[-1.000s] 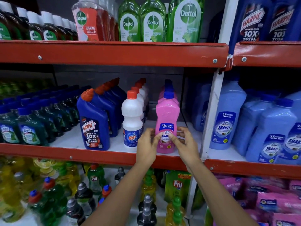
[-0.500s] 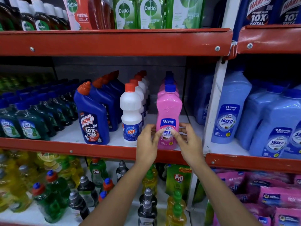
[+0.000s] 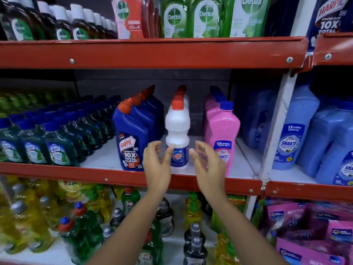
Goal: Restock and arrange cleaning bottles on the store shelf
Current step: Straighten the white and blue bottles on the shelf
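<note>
On the middle shelf (image 3: 99, 161) a white bottle with a red cap (image 3: 177, 131) stands at the front of its row. A dark blue Harpic bottle (image 3: 129, 138) is to its left, a pink Shakti bottle (image 3: 222, 131) to its right. My left hand (image 3: 156, 161) hovers just left of the white bottle's label, fingers curled and apart, thumb tip near the label. My right hand (image 3: 208, 163) is open just right of it, partly covering the pink bottle's lower label. Neither hand grips anything; both look blurred.
Rows of dark green bottles (image 3: 55, 148) fill the shelf's left. Light blue Shakti bottles (image 3: 294, 131) stand right of the white upright post (image 3: 277, 127). Dettol bottles (image 3: 206, 18) sit on the red shelf above. Yellow and green dish-soap bottles (image 3: 80, 222) and pink pouches (image 3: 309, 232) are below.
Both hands have let go of the pink bottle and shifted left, now flanking the white bottle with fingers spread. The view has moved closer and a little left.
</note>
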